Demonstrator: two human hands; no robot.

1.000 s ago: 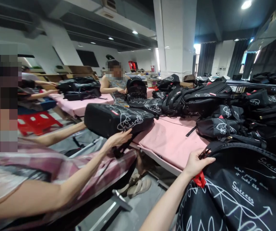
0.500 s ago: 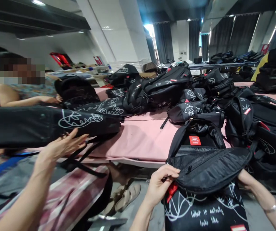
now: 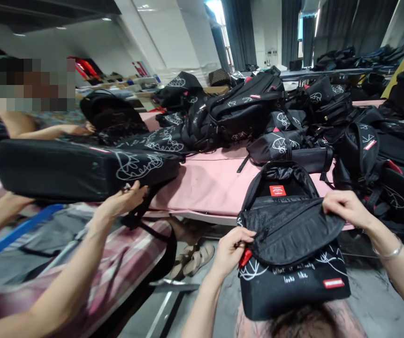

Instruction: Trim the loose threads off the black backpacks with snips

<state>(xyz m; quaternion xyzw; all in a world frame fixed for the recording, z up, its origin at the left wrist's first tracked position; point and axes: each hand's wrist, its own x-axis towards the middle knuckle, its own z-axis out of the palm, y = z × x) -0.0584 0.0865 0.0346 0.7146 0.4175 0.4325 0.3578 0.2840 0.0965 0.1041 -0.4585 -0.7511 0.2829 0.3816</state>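
Note:
A black backpack (image 3: 293,295) with white scribbles and lettering is in front of me at the pink table's near edge. Its top is unzipped, and the front panel folds down, baring a mesh-lined inside (image 3: 286,230) and a red label (image 3: 277,190). At the panel's left edge, beside a red tab (image 3: 245,258), my left hand (image 3: 232,249) is closed in a pinch. My right hand (image 3: 346,209), with a bracelet on its wrist, grips the panel's upper right edge between thumb and fingers.
On the pink table (image 3: 202,183) lie several similar black backpacks (image 3: 246,115). At my left, a co-worker's hands hold another backpack (image 3: 61,169) above a plaid-clad lap. Another person sits across the table. Sandals (image 3: 200,259) and a metal bar are below.
My right hand has come up from behind the bag's right side to the panel's edge. The backpack sits higher in view, more of its front showing. The co-worker's backpack has shifted right.

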